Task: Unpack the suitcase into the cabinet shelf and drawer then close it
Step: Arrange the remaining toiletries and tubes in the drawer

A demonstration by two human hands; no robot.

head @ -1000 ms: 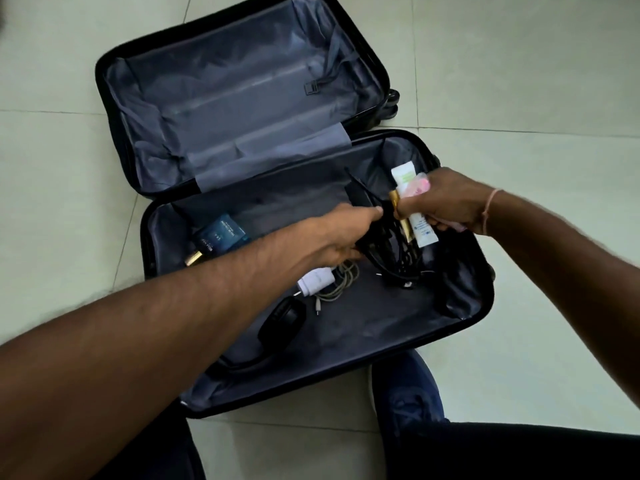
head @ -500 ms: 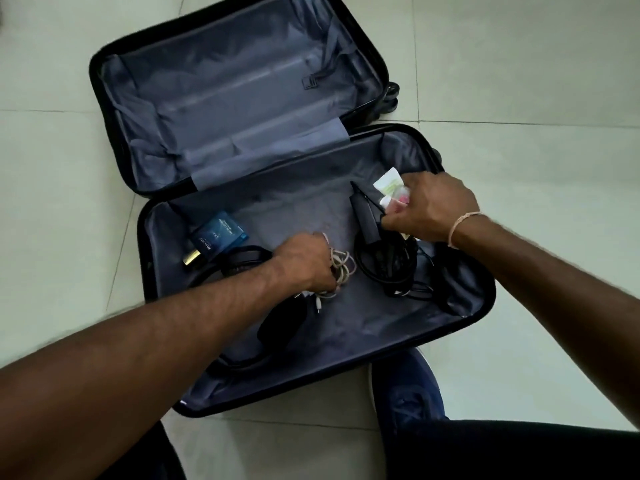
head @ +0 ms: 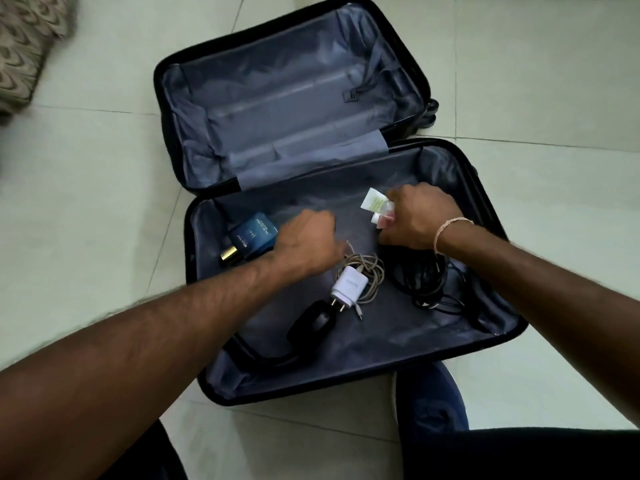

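While the right hand [head: 417, 216] grips small tubes [head: 375, 206], the grey-lined suitcase [head: 194, 306] lies open.

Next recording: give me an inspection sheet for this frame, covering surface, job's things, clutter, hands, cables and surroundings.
Surface: pale tiled floor.
Job's things: suitcase lies open; near half holds blue box, white charger, black rounded item.
Clutter: nothing seen.
Hands: left hand blurred above the lining beside the blue box; right hand grips small tubes.
Cables: pale cable coiled at charger; black cables bundled.
Surroundings: patterned fabric, blue shoe; no cabinet in view.
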